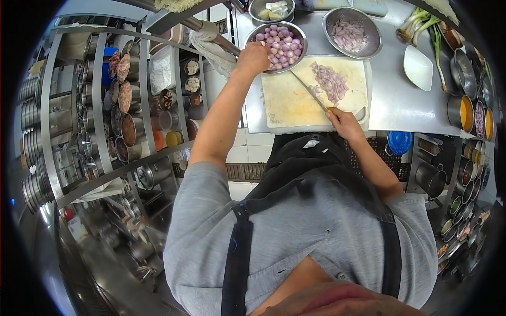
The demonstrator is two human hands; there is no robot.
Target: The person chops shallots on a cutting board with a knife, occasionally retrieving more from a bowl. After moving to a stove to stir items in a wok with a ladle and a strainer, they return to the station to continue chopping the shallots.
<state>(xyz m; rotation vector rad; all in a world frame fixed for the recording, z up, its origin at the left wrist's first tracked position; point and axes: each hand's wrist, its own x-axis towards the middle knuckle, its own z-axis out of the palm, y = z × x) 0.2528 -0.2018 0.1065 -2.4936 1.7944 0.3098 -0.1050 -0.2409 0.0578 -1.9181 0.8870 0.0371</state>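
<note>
My left hand (254, 58) reaches over the left rim of a metal bowl (304, 48) filled with peeled purple shallots (284, 42). Its fingertips are among the shallots, and I cannot make out whether they grip one. My right hand (345, 124) is closed around the yellow handle of a knife (311, 92). The blade slants up and left across the white cutting board (284, 108), its tip close to the bowl. A pile of sliced shallots (331, 84) lies on the board, right of the blade.
Behind the board stands a colander (378, 45) of cut shallots (349, 37). A white dish (418, 68) and spring onions (416, 26) lie to the right, near metal pots (460, 113). Left is a metal rack (50, 116) of containers. A smaller bowl (253, 13) sits at the back.
</note>
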